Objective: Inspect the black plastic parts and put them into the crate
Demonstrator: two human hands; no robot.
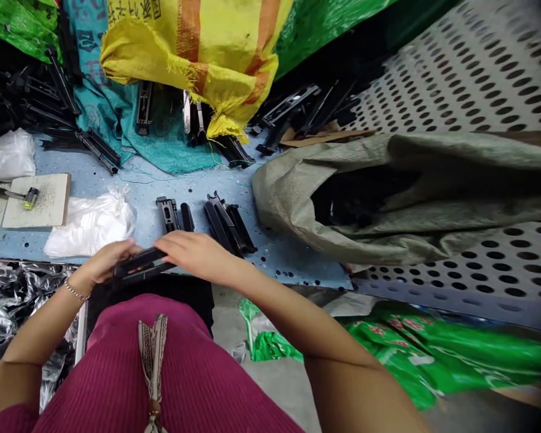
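Observation:
A long, narrow black part [139, 267] is held in front of my body at the bench's front edge. My left hand [108, 260] is closed round its left end. At the other end, the fingers of my right hand [192, 252] bend over the top of the part. Just beyond my hands lie a black slotted piece [168, 215] and a short black bar [187, 216]. More long black parts [228, 225] lie side by side to their right. The exact kind of these parts cannot be made out.
A grey-green sack [288, 186] lies open on the right with dark things inside. White plastic bags [92, 222] and a pale block [49, 201] are on the left. Beneath a yellow sack [234, 54] at the back are black parts. A perforated panel [473, 78] borders the right.

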